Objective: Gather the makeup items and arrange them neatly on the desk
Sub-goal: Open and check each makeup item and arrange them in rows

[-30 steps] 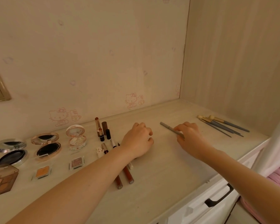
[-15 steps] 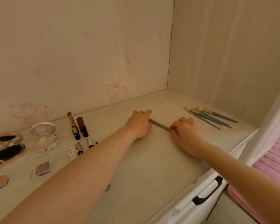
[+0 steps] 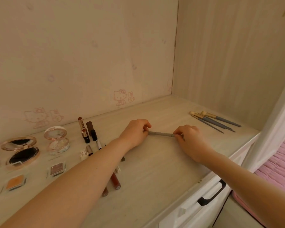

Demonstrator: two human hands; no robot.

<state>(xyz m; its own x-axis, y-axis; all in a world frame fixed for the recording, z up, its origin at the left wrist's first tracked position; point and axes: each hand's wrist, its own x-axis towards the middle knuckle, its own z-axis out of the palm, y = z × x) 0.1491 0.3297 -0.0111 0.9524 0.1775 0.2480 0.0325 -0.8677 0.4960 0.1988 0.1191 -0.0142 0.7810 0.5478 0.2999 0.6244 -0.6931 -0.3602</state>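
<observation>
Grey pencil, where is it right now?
In the head view the grey pencil is at the middle of the desk, pinched at its ends by the left hand and right hand, lipsticks to its left, brushes to its right.

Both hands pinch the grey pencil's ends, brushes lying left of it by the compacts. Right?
No. Head view: the left hand and right hand do pinch the grey pencil at its ends, but the brushes lie right of it, away from the compacts.
</observation>
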